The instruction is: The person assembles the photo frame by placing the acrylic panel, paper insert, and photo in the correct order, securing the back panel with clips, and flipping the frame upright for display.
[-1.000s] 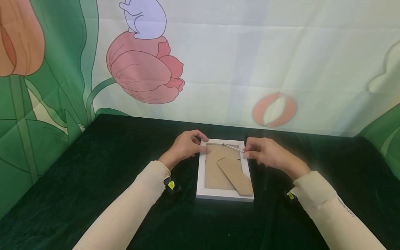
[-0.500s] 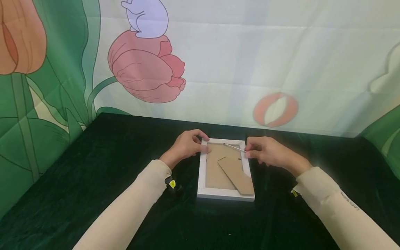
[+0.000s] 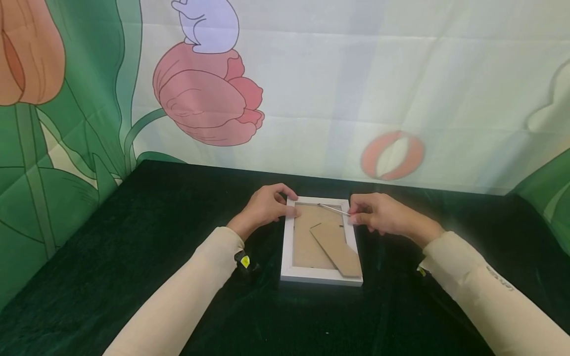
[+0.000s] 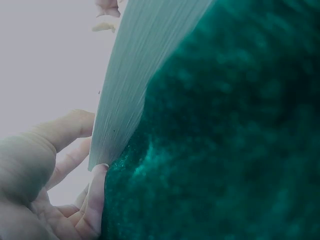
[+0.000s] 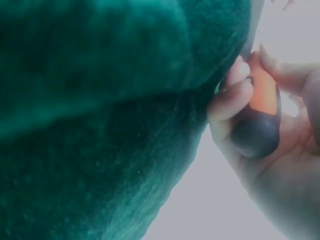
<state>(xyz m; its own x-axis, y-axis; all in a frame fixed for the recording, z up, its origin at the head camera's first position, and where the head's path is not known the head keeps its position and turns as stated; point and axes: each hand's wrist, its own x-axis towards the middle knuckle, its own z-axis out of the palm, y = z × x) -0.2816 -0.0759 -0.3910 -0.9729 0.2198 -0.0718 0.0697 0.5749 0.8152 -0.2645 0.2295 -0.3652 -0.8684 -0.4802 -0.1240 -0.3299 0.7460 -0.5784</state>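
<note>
1 white frame (image 3: pixel 288 247), back upward: is lying on dark green cloth (image 3: pixel 178 296). 1 brown stand (image 3: pixel 336 249): is slanting across the backing board (image 3: pixel 305 247). 1 left hand (image 3: pixel 267 205): is pinching the frame's far left corner. 1 right hand (image 3: pixel 385 213): is gripping 1 orange-and-black-handled tool (image 5: pixel 265 97), whose metal shaft (image 3: pixel 334 209) is reaching over the frame to the backing board's far edge.

Dark green cloth (image 3: pixel 111 247) in front of a pale backdrop (image 3: pixel 311 74) with pink flower (image 3: pixel 202 104)
</note>
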